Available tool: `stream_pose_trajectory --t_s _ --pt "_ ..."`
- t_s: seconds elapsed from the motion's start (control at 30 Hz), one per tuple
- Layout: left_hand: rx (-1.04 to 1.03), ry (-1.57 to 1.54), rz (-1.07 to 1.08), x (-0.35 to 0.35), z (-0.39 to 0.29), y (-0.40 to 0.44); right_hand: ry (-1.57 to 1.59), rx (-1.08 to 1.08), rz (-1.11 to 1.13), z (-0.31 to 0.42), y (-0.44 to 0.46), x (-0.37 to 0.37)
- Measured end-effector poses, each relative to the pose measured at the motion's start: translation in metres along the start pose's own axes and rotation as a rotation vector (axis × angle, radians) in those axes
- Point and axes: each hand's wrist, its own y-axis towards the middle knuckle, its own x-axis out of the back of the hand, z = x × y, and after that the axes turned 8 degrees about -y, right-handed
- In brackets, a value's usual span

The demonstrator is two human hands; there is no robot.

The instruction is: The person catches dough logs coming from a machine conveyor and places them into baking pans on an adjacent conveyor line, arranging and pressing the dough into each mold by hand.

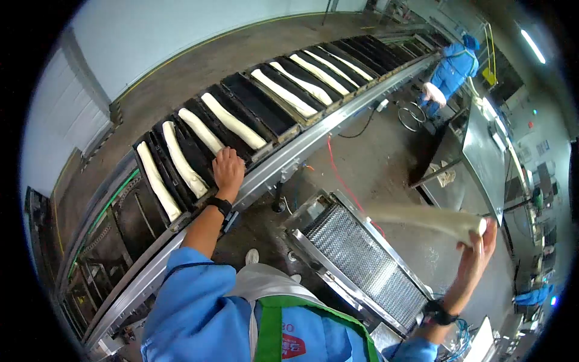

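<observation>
Long pale dough strips lie in dark trays (241,99) on a rail conveyor. My left hand (228,172) rests on the near end of one dough strip (201,131), its fingers over the dough and the tray's edge. Out to the right, my right hand (476,250) grips the end of another dough strip (422,218), which stretches leftward through the air above a metal mesh belt (356,259) and is blurred by motion. One tray among the filled ones (256,104) holds no dough.
The conveyor's metal rail (325,130) runs diagonally between me and the trays. A co-worker in blue (452,72) stands at the far right end. A metal table (485,154) is at the right. A red cable (338,172) hangs near the floor.
</observation>
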Motion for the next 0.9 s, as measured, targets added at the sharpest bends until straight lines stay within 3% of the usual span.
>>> stream_pose_trajectory --t_s 0.07,0.27,0.33,0.4,0.43,0.5,0.6,0.67,0.73,0.8,0.9 --pt "0.008 0.007 -0.055 -0.006 0.007 -0.006 0.099 0.043 -0.01 0.02 0.017 -0.06" --pt "0.017 -0.037 0.026 -0.001 0.011 0.004 0.455 0.066 0.561 -0.007 0.087 -0.264" --pt "0.029 -0.065 0.01 -0.003 0.013 0.001 0.223 0.052 0.879 -0.057 0.09 -0.321" --pt "0.032 -0.086 -0.006 -0.003 0.015 0.002 -0.093 -0.009 1.122 -0.077 0.075 -0.332" --pt "0.034 -0.061 -0.015 -0.001 0.013 0.006 -0.092 -0.011 1.13 -0.093 0.072 -0.335" --pt "0.04 -0.04 -0.003 0.002 0.01 0.004 -0.094 0.04 1.28 -0.133 0.059 -0.325" --pt "0.021 -0.034 -0.005 0.003 0.01 0.005 -0.215 0.018 1.293 -0.179 0.055 -0.273" --pt "0.07 -0.032 0.001 0.003 0.009 0.006 -0.139 -0.153 1.244 -0.215 0.054 -0.226" --pt "0.102 -0.051 0.035 -0.003 0.013 -0.002 -0.38 -0.228 1.174 -0.249 0.055 -0.168" --pt "0.163 -0.121 0.044 -0.002 0.012 0.0 -0.178 -0.329 0.954 -0.299 0.043 -0.103" --pt "0.241 -0.143 0.067 -0.017 -0.005 0.005 -0.464 -0.551 0.733 -0.333 0.015 -0.007"
